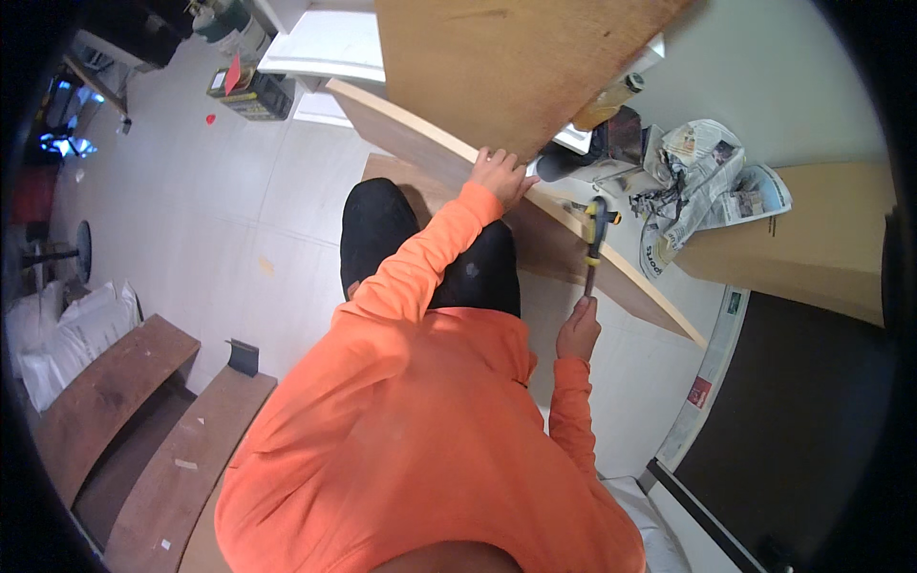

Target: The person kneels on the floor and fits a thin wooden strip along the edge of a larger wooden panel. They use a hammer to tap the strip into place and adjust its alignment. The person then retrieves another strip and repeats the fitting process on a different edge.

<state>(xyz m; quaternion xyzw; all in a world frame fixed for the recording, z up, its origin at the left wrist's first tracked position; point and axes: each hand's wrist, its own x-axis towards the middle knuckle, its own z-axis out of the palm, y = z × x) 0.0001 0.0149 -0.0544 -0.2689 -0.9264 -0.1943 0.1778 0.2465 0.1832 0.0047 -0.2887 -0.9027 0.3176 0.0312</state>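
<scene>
My left hand (499, 179) grips the upper edge of a long wooden board (411, 132), its fingers curled over the pale edge. The board stands on edge across my knees, slanting from upper left to lower right. In my right hand (579, 330) is a hammer (594, 239) with a yellow-and-black upper part, held by the lower end of its handle. The hammer's head is up, close to the board's right half; whether it touches the board I cannot tell.
A large brown panel (478, 67) leans beyond the board. Crumpled newspaper (697, 172) and a cardboard box (812, 239) lie at right. A dark flat panel (793, 392) lies lower right. Brown boards (191, 458) and white bags (81, 334) sit at left; a small box (250, 94) stands far left.
</scene>
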